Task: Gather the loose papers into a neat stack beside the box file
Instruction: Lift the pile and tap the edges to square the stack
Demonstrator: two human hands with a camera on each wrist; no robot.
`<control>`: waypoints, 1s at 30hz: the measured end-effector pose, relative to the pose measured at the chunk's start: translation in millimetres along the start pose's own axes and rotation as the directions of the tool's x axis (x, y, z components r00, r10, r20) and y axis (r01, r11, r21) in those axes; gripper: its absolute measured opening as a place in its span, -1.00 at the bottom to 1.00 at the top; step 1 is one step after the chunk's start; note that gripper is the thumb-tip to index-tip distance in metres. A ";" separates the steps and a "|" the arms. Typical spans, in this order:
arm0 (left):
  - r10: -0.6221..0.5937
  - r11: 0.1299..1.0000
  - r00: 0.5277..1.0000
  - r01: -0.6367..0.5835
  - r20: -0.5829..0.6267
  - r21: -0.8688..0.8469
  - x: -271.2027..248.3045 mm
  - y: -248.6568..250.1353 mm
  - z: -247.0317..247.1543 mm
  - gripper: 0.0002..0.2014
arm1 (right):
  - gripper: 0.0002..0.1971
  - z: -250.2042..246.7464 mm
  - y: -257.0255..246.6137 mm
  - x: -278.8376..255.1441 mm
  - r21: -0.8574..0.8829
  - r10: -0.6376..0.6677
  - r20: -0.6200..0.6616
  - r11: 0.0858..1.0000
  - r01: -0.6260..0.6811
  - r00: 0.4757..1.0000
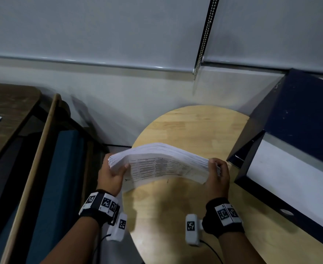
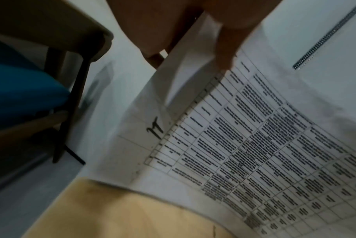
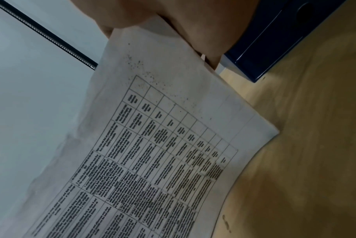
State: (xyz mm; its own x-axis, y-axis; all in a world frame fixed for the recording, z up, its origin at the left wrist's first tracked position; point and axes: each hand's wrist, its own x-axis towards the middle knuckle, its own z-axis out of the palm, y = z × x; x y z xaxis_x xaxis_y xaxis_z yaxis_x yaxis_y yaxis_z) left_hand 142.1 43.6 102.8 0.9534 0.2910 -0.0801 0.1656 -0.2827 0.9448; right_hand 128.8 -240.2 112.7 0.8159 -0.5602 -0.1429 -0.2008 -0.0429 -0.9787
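Both hands, left (image 1: 112, 175) and right (image 1: 218, 173), are gripping the papers (image 1: 162, 164), squaring them; next, lowering beside the file (image 1: 297, 141).

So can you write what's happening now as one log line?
left hand: grips papers | right hand: grips papers | papers: bowed, on edge on table | box file: right

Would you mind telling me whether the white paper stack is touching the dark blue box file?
Apart. The head view shows bare wooden tabletop between the white paper stack and the dark blue box file.
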 end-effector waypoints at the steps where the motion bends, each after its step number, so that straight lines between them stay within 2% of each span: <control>1: -0.003 0.998 1.000 0.004 -0.029 0.060 2.1 9.0 0.5 -0.68 | -0.86 -0.5 -2.0 -1.1 -0.028 0.001 0.036 1.000 0.000 0.999; 2: 0.011 0.995 0.999 -0.007 -0.044 0.100 5.4 18.3 1.4 -0.73 | -0.75 -0.9 -4.5 -2.7 -0.097 -0.020 0.069 0.995 0.027 0.997; 3: 0.033 0.991 0.999 -0.027 -0.042 0.132 7.7 29.6 2.2 -0.77 | -0.61 -1.3 -8.7 -4.4 -0.205 -0.101 0.090 0.972 0.118 0.991; 4: 0.063 0.985 0.998 -0.058 -0.027 0.160 9.2 41.6 2.9 -0.80 | -0.46 -1.2 -15.6 -6.6 -0.308 -0.238 0.130 0.913 0.267 0.963; 6: 0.211 0.947 0.977 -0.213 0.035 0.240 12.1 67.4 2.8 -0.82 | -0.29 4.3 -34.3 -13.3 -0.456 -0.476 0.321 0.680 0.574 0.819; 7: 0.326 0.898 0.941 -0.339 0.093 0.280 12.6 81.8 3.2 -0.75 | -0.25 9.2 -46.8 -17.6 -0.480 -0.508 0.413 0.583 0.655 0.756; 8: 0.433 0.825 0.884 -0.467 0.176 0.316 13.6 96.4 4.9 -0.65 | -0.21 14.0 -59.3 -21.1 -0.489 -0.506 0.482 0.522 0.699 0.715; 10: 0.553 0.650 0.753 -0.657 0.356 0.382 13.5 125.6 12.5 -0.53 | -0.19 20.7 -76.4 -23.3 -0.491 -0.486 0.566 0.450 0.746 0.665; 12: 0.595 0.499 0.650 -0.760 0.474 0.415 10.0 153.1 21.9 -0.50 | -0.32 20.8 -87.1 -15.5 -0.464 -0.452 0.618 0.451 0.763 0.643; 14: 0.596 0.405 0.575 -0.818 0.561 0.408 8.6 169.7 26.9 -0.51 | -0.56 15.1 -96.3 -8.0 -0.398 -0.361 0.650 0.588 0.704 0.669; 15: 0.589 0.375 0.555 -0.832 0.588 0.409 8.3 175.7 28.4 -0.52 | -0.67 11.5 -98.8 -5.8 -0.356 -0.335 0.654 0.655 0.667 0.679; 17: 0.595 0.332 0.536 -0.843 0.599 0.424 6.4 180.3 31.7 -0.58 | -0.82 4.0 -101.7 -5.6 -0.290 -0.348 0.630 0.724 0.626 0.695; 19: 0.641 0.286 0.530 -0.836 0.554 0.469 2.5 183.7 31.9 -0.67 | -0.88 -3.6 -102.2 -7.9 -0.244 -0.376 0.593 0.759 0.604 0.712; 20: 0.665 0.271 0.548 -0.810 0.507 0.520 0.1 185.1 28.9 -0.63 | -0.89 -8.6 -101.9 -9.3 -0.224 -0.377 0.577 0.779 0.585 0.724; 22: 0.654 0.335 0.657 -0.696 0.375 0.635 -2.1 183.3 12.6 -0.36 | -0.87 -21.9 -100.5 -11.6 -0.194 -0.354 0.540 0.830 0.522 0.764; 23: 0.626 0.423 0.722 -0.632 0.295 0.650 -1.5 179.1 0.8 -0.24 | -0.85 -30.3 -99.8 -12.3 -0.179 -0.330 0.522 0.859 0.479 0.786; 24: 0.573 0.556 0.786 -0.581 0.232 0.594 0.5 170.7 -11.2 -0.14 | -0.79 -38.8 -99.4 -12.9 -0.157 -0.303 0.507 0.888 0.432 0.807; 25: 0.493 0.719 0.845 -0.529 0.206 0.451 1.8 161.1 -22.5 -0.08 | -0.72 -46.8 -99.2 -12.5 -0.130 -0.272 0.490 0.917 0.378 0.828; 26: 0.390 0.871 0.890 -0.440 0.236 0.221 0.1 152.0 -30.9 -0.06 | -0.67 -54.4 -99.1 -12.7 -0.097 -0.237 0.470 0.944 0.317 0.850; 27: 0.300 0.953 0.901 -0.296 0.313 -0.061 -4.4 143.9 -33.2 -0.09 | -0.64 -60.8 -99.8 -12.5 -0.052 -0.202 0.446 0.967 0.251 0.872; 28: 0.241 0.949 0.883 -0.128 0.403 -0.289 -10.0 137.5 -29.2 -0.17 | -0.64 -65.8 -101.1 -11.5 -0.009 -0.172 0.425 0.981 0.194 0.888; 29: 0.222 0.904 0.855 -0.001 0.469 -0.427 -18.1 133.8 -20.3 -0.28 | -0.63 -69.8 -102.0 -11.6 0.020 -0.143 0.416 0.989 0.148 0.898; 30: 0.208 0.881 0.843 0.059 0.496 -0.469 -27.2 133.2 -8.7 -0.37 | -0.63 -72.1 -102.0 -11.6 0.030 -0.119 0.412 0.993 0.117 0.903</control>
State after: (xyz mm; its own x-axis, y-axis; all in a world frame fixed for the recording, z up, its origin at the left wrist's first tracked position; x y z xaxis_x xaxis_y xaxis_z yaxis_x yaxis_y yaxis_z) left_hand 136.0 5.9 233.6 0.9632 -0.2673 -0.0287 0.0837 0.1967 0.9769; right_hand 100.7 -289.0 224.9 0.9843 -0.1604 -0.0734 -0.0877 -0.0838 -0.9926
